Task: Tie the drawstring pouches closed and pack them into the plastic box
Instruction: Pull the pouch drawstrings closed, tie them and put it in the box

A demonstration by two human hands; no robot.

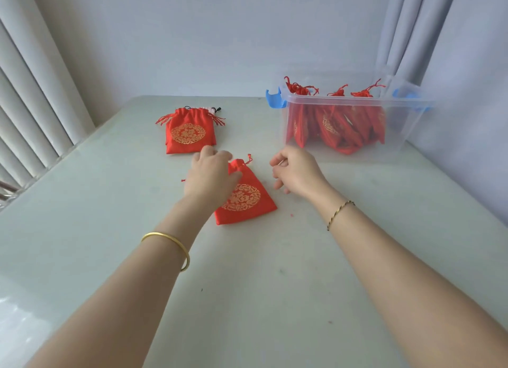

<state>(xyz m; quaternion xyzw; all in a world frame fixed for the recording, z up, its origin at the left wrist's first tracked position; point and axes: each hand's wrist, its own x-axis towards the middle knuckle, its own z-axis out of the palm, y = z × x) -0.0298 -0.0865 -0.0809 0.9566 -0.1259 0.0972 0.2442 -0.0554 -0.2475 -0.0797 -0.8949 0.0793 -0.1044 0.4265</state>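
Head view: tying step. Left grip (210, 172) rests relaxed on red pouch (247, 200); right grip (295, 172) loosely curled, empty. Next: pinch drawstrings (248, 158).

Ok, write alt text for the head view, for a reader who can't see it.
A person's left hand rests on the neck of a red drawstring pouch lying on a pale table, the right hand beside it with fingers curled. Behind, a small stack of pouches lies left; a clear plastic box holding more pouches stands right.
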